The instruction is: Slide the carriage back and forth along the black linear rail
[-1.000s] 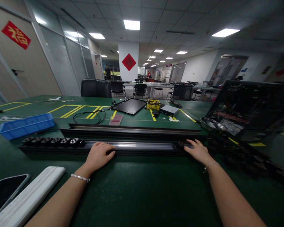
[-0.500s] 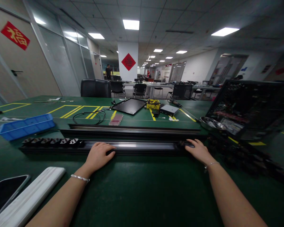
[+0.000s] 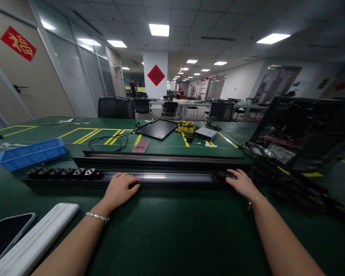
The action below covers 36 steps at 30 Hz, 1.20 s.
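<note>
A long black metal rail (image 3: pixel 175 177) lies crosswise on the green table in front of me. In its left part sits a row of several small black socket-like modules (image 3: pixel 61 172) with pale metal tops. My left hand (image 3: pixel 121 190) is closed over the rail just right of that row, thumb along the near side. Near the rail's right end, my right hand (image 3: pixel 243 184) has its fingers closed on a small black block (image 3: pixel 219 176) at the channel. The fingers partly hide that block. Behind lies a second black rail (image 3: pixel 161 157), roughly parallel.
A blue bin (image 3: pixel 31 154) stands left. A phone (image 3: pixel 10 234) and white bar (image 3: pixel 37 241) lie near left. On the right are a metal bowl (image 3: pixel 258 150), dark upright panel (image 3: pixel 304 130) and dark parts pile (image 3: pixel 293 188). A flat black panel (image 3: pixel 156 128) lies behind.
Both hands and the rail look almost unmoved. The small black block at the right hand appears slightly farther left. A person in the background has shifted a little to the right.
</note>
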Tool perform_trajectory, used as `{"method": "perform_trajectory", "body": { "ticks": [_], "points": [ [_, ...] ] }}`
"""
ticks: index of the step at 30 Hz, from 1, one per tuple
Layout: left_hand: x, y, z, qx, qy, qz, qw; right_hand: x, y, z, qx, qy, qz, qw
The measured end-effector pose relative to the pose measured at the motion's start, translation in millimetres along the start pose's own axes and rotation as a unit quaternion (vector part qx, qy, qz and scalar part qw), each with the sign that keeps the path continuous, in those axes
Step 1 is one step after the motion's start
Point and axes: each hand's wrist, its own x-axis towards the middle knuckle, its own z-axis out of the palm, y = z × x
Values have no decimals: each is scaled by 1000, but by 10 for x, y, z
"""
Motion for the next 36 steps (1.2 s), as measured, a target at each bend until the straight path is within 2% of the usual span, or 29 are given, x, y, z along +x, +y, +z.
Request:
{"method": "perform_trajectory", "body": {
  "ticks": [9, 24, 36],
  "points": [
    [1, -31, 33, 4, -11, -2, 1000, 2, 13, -23, 5, -22, -19, 1000],
    [-7, -21, 23, -4, 1, -6, 1000, 57, 114, 50, 25, 20, -34, 999],
    [-4, 4, -1, -5, -1, -3, 1000, 66, 126, 35, 47, -4, -28, 998]
  ]
}}
